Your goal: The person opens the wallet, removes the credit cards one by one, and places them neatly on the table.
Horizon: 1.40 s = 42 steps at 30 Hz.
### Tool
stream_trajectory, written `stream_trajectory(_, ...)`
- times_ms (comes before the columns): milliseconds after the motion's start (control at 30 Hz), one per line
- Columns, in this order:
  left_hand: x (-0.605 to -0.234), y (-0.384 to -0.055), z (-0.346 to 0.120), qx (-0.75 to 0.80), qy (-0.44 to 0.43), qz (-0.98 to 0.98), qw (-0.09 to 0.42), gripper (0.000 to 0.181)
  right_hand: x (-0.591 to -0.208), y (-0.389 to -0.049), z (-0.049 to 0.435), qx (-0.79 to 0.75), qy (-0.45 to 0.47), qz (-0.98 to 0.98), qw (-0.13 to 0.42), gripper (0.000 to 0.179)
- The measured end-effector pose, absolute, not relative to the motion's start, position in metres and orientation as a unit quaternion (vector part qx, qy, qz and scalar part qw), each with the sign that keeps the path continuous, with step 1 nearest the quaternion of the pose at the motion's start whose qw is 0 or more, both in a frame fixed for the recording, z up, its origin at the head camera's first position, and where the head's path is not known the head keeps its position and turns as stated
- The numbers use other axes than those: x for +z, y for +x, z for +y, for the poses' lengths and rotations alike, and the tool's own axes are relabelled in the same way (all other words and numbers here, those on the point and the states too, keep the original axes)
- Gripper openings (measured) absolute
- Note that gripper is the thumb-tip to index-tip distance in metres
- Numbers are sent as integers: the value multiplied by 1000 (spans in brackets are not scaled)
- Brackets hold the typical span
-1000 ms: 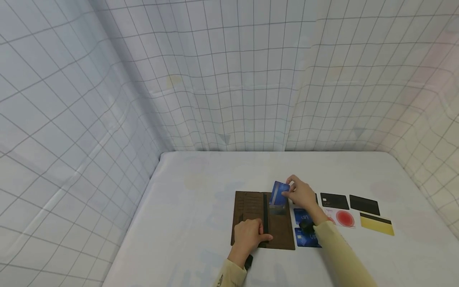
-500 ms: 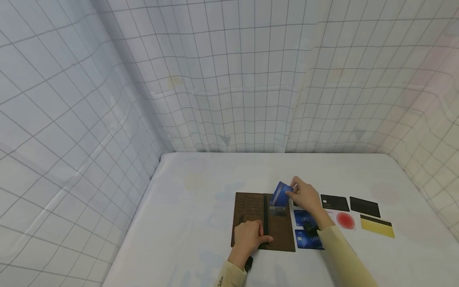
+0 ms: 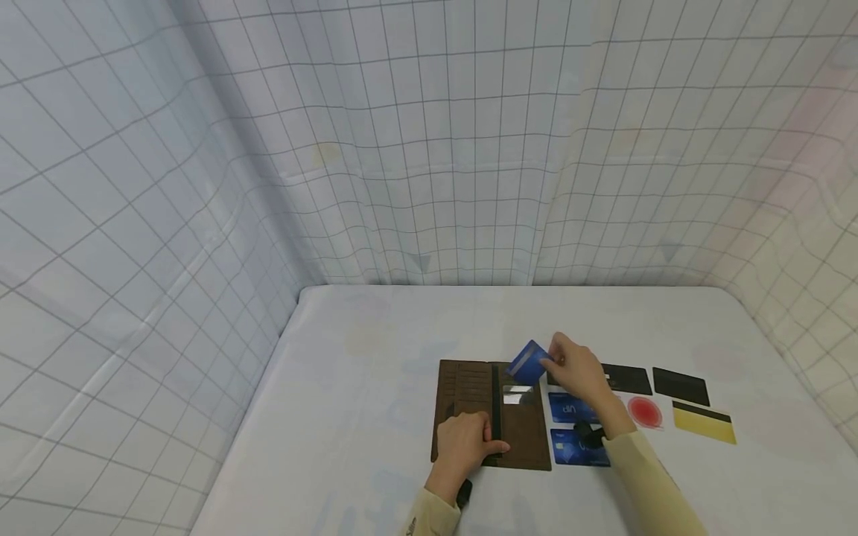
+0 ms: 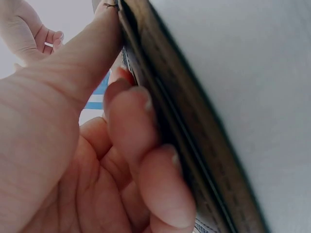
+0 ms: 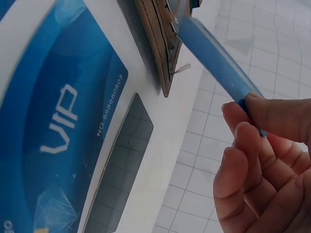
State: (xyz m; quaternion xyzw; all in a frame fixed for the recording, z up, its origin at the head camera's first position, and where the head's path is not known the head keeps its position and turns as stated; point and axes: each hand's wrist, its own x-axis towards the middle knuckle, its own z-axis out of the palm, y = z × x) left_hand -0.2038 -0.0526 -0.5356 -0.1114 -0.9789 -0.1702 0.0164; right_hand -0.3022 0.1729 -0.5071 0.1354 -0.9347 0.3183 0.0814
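Observation:
An opened brown wallet [image 3: 526, 443] lies flat, with card slots on its left panel and a clear window [image 3: 518, 395] on the right one. My left hand [image 3: 464, 441] holds down its lower middle, thumb spread over the right panel; curled fingers [image 4: 165, 184] press against the wallet's edge in the left wrist view. Over the top of the right panel, my right hand [image 3: 578, 368] pinches a blue card [image 3: 527, 364] between thumb and fingertips. The card is tilted, and in the right wrist view its far corner overlaps the wallet's edge [image 5: 160, 43].
Right of the wallet lie two blue VIP cards [image 3: 570, 449], black cards [image 3: 681, 385], a white card with a red circle [image 3: 646, 412] and a yellow card [image 3: 704, 424]. My right forearm partly covers some. Grid-patterned curtains [image 3: 429, 149] surround the white table [image 3: 335, 417].
My right hand has shifted slightly right with the blue card, which has turned to a steeper tilt and uncovered the clear window. The left hand stays in place on the wallet.

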Motion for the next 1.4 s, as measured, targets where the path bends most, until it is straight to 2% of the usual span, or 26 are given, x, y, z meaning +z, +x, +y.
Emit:
stream_trajectory(167, -535, -204, -52, -178, -113, -977, 15, 43, -509, -299, 173, 320, 138, -933, 92, 21)
stream_trajectory(433, -535, -203, -53, -176, -114, -978, 22, 43, -512, -296, 172, 303, 154, -934, 110, 31)
stream_trajectory(733, -537, -205, -53, -182, -109, -977, 16, 43, -510, -290, 170, 300, 151, -934, 125, 24)
stream_trajectory(1400, -535, -204, -52, -174, -112, -978, 22, 43, -518, -274, 180, 323, 138, -920, 174, 20)
